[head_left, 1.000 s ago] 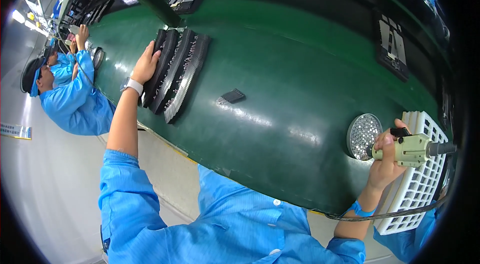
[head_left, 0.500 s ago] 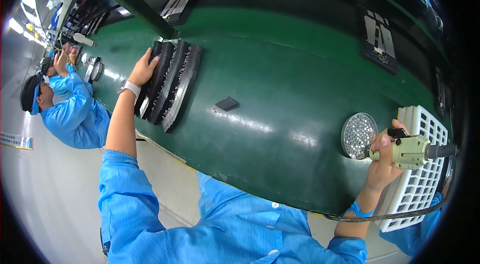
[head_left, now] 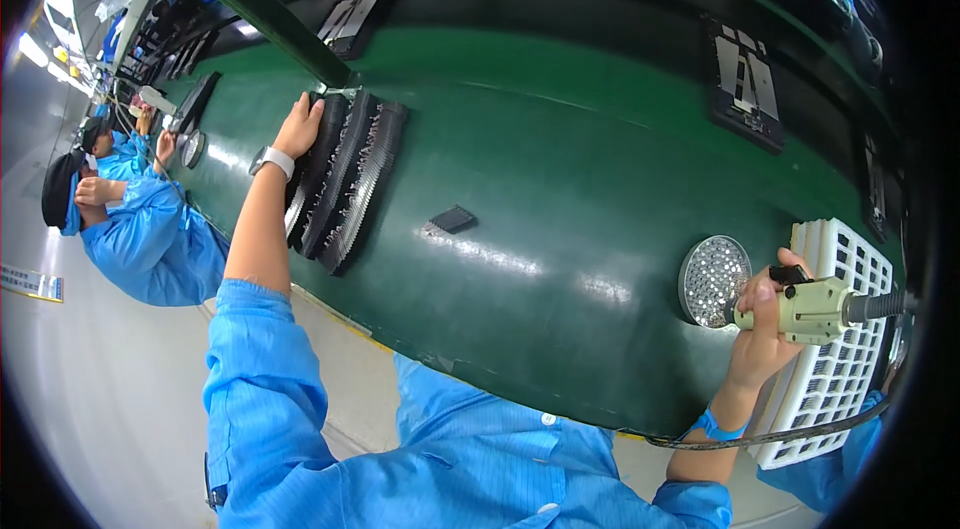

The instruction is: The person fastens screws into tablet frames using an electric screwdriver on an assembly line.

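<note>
On the left part of the green table, several black finned metal parts, like heat sinks (head_left: 370, 184), stand packed in curved rows. My left hand (head_left: 298, 132) is at the far left end of these rows, its fingers closed round the outer row and the thumb on top. My right hand (head_left: 762, 334) is wrapped round a pale green electric screwdriver (head_left: 818, 310), whose front end points left at a round dish of small shiny screws (head_left: 714, 281). The driver's tip is hidden by the dish edge and my fingers. A single small black finned part (head_left: 453, 220) lies mid-table.
White grid trays (head_left: 838, 349) stand stacked at the right edge, with the driver's black cable (head_left: 780, 435) in front. A dark green post (head_left: 262, 17) rises behind the rows. Black flat assemblies (head_left: 745, 84) lie along the far side. Co-workers in blue (head_left: 150, 244) sit at the left.
My left hand has shifted slightly to the far end along the outer row. My right hand keeps its grip by the dish. At left, a co-worker's hand has come up to the head.
</note>
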`<state>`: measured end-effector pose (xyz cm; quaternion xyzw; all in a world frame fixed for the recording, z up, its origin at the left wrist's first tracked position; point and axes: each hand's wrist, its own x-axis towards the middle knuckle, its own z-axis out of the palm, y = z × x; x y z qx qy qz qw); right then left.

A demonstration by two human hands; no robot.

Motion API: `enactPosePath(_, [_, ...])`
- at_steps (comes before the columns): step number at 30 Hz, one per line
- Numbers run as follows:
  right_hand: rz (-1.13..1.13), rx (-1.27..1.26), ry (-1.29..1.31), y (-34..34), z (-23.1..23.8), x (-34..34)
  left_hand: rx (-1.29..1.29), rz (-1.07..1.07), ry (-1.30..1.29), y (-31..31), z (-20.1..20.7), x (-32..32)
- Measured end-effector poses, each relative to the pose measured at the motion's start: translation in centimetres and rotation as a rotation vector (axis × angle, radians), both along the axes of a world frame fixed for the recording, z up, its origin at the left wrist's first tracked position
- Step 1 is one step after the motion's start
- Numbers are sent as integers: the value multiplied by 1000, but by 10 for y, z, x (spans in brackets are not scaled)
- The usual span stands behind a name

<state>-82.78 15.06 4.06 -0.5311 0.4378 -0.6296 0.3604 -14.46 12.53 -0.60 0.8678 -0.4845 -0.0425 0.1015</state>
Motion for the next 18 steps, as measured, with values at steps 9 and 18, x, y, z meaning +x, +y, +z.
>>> enactPosePath(9, [-49,4,3,4,2,-1,22,68,140,-15,6,-3])
enactPosePath(18, [-64,42,-9,9,5,3,-81,-52,4,-25,-12,22])
